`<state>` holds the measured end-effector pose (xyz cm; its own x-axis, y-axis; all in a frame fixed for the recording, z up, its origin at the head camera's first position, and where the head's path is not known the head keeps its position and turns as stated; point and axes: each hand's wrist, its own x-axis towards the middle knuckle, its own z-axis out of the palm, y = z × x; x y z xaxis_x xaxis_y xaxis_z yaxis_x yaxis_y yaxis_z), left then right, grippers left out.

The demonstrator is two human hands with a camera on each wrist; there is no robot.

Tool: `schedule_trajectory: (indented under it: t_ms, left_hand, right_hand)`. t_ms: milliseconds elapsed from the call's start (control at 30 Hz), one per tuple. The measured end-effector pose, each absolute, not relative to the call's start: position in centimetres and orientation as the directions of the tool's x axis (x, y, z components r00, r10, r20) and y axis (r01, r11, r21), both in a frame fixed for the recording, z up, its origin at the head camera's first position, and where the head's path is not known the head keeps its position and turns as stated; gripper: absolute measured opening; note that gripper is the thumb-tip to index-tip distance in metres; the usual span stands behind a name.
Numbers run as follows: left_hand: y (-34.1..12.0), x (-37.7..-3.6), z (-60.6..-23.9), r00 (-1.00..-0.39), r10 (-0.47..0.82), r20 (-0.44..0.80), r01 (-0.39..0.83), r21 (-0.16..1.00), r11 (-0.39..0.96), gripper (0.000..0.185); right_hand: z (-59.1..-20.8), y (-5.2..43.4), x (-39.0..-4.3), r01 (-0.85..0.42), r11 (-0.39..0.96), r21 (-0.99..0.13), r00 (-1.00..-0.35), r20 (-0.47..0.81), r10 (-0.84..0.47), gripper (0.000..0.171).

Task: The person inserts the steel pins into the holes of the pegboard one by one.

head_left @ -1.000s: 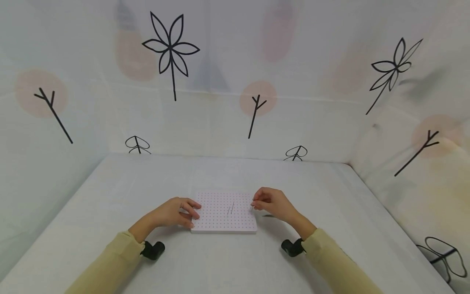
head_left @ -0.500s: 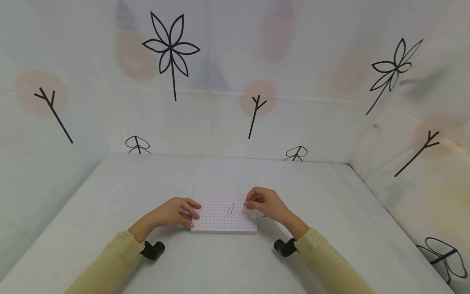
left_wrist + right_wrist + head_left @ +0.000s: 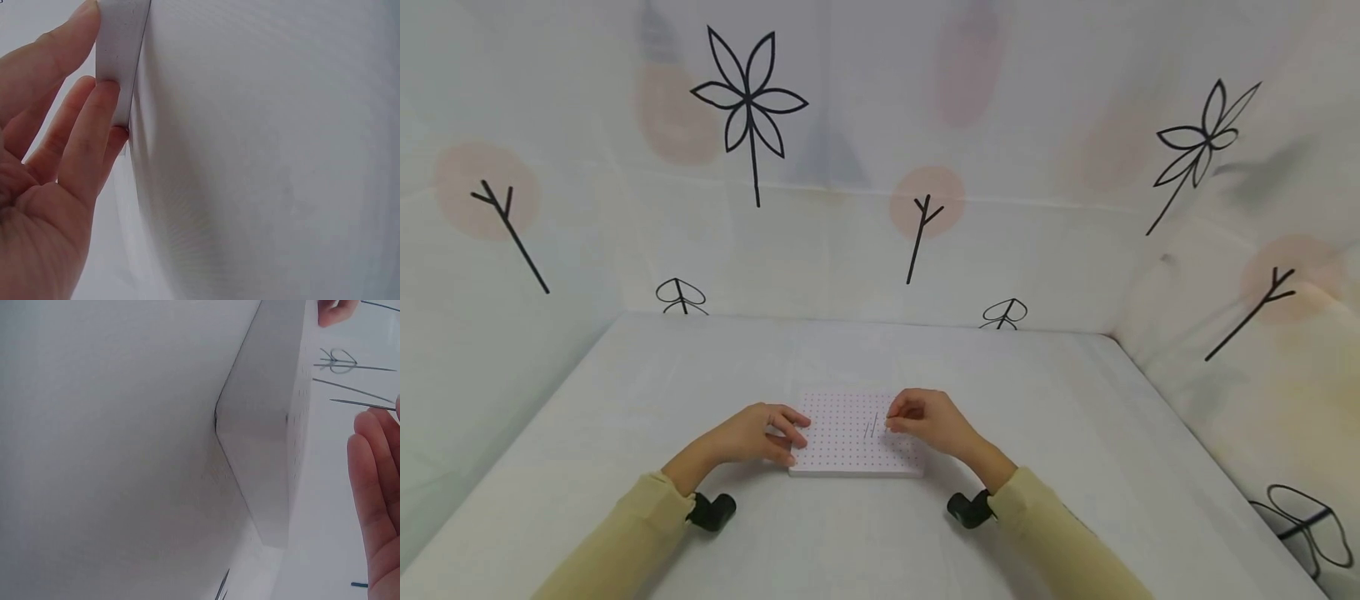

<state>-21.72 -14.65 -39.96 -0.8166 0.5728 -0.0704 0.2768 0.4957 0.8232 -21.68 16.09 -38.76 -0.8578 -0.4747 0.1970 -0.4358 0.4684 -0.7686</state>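
Note:
A white board [image 3: 835, 450] with rows of small dots or holes lies flat on the table. Two thin dark needles [image 3: 874, 427] stand up from it, right of its middle. My left hand [image 3: 756, 433] rests its extended fingers and thumb against the board's left side; the left wrist view shows the fingertips touching the board's side wall [image 3: 119, 50]. Above the board's right half, my right hand [image 3: 932, 421] pinches another needle [image 3: 362, 404], which the right wrist view shows with its point free, near the standing ones. Its pinching fingertips are mostly cut off there.
More needles [image 3: 223, 584] lie on the table beyond the board in the right wrist view. White cloth covers the table [image 3: 760, 550]. Patterned cloth walls [image 3: 835, 250] enclose the back and sides. Dark wrist cameras [image 3: 713, 512] sit at both cuffs.
My right hand has moved left from the board's right edge to beside the two standing needles, keeping its pinch. My left hand and the board have stayed still.

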Motion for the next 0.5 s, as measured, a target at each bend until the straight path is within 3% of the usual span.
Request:
schedule_trajectory:
  t_ms: [500]
  left_hand:
    - [-14.7, -21.8, -40.1, -0.815, 0.576, -0.067, 0.285, 0.818, 0.499, 0.019]
  right_hand:
    - [-39.1, 14.4, -21.6, -0.440, 0.455, -0.774, -0.842, 0.180, -0.508, 0.007]
